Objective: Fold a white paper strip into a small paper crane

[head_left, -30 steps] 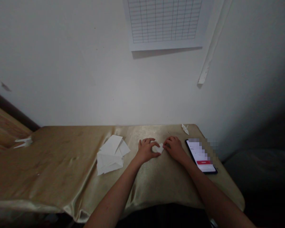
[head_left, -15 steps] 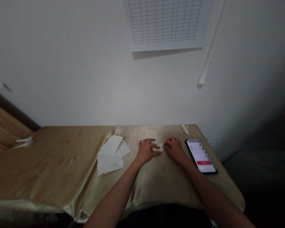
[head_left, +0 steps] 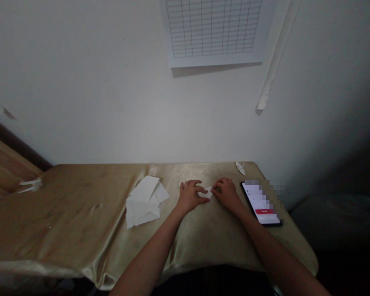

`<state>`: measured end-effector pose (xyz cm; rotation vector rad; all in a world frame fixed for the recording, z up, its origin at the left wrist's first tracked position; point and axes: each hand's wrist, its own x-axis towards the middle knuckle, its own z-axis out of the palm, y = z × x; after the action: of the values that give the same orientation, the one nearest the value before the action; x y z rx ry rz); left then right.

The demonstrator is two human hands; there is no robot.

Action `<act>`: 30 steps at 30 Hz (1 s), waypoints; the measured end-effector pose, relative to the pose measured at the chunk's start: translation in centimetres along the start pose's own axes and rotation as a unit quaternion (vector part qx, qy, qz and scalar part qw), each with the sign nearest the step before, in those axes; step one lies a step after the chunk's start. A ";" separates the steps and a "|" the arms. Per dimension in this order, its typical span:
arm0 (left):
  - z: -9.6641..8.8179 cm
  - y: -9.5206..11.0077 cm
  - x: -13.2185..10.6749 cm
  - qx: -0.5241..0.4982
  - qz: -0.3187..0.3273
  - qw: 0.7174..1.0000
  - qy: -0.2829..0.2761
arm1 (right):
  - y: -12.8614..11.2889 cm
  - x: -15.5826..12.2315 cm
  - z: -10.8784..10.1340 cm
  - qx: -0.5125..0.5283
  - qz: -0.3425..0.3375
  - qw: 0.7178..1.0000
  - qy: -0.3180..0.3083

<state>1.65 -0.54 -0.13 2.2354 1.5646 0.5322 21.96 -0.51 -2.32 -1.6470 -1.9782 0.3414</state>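
Midway along the tabletop (head_left: pixel 80 213), the left hand (head_left: pixel 189 196) and right hand (head_left: pixel 227 194) close narrowly on a small folded paper (head_left: pixel 207 191) from both sides, pinning it down. Loose sheets (head_left: pixel 143 201) lie just left and a phone (head_left: pixel 260 204) just right, clear of the hands.

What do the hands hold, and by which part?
The left hand and right hand hold a small folded white paper by its opposite ends.

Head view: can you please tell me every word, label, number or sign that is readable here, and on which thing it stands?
Nothing can be read in this view.
Smartphone: screen lines too small and blurred to read.
Red button on the screen: label too blurred to read.
Printed grid sheet on the wall: no readable text.
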 end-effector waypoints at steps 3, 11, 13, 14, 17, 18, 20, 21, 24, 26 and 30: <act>0.0 0.0 0.0 0.003 0.002 1.000 0.000 | -0.2 0.0 -0.1 -0.003 0.008 1.000 0.002; -0.1 0.2 0.0 0.007 -0.001 1.000 -0.003 | -0.9 -0.2 -0.2 -0.023 0.011 1.000 0.006; -0.1 0.2 0.0 0.009 0.002 1.000 -0.003 | -1.0 -0.2 -0.2 -0.030 0.011 0.999 0.007; -0.1 0.2 0.0 0.009 0.003 1.000 -0.003 | -1.0 -0.2 -0.2 -0.031 0.010 0.999 0.008; -0.1 0.1 0.0 0.007 0.003 1.000 -0.003 | -1.1 -0.3 -0.2 -0.026 0.009 1.000 0.011; -0.1 0.1 0.0 0.005 0.001 1.000 -0.003 | -1.0 -0.3 -0.2 -0.024 0.010 1.000 0.010; -0.1 0.0 0.0 0.000 -0.001 1.000 -0.003 | -1.0 -0.2 -0.2 -0.020 0.014 1.000 0.007; -0.1 0.0 0.0 -0.002 -0.001 1.000 -0.003 | -1.0 -0.2 -0.2 -0.019 0.015 1.000 0.005; -0.1 0.1 0.1 -0.004 -0.002 1.000 -0.004 | -0.9 -0.1 -0.2 -0.017 0.023 1.000 0.001; -0.1 0.1 0.1 -0.003 -0.004 1.000 -0.005 | -0.8 0.0 -0.2 -0.016 0.026 1.000 0.002; -0.2 0.2 0.1 -0.001 -0.004 1.000 -0.006 | -0.9 -0.1 -0.3 -0.008 0.023 1.000 0.003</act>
<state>1.76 -0.56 0.18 2.2261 1.5649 0.5187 21.38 -0.81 -1.64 -1.7041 -1.9468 0.3387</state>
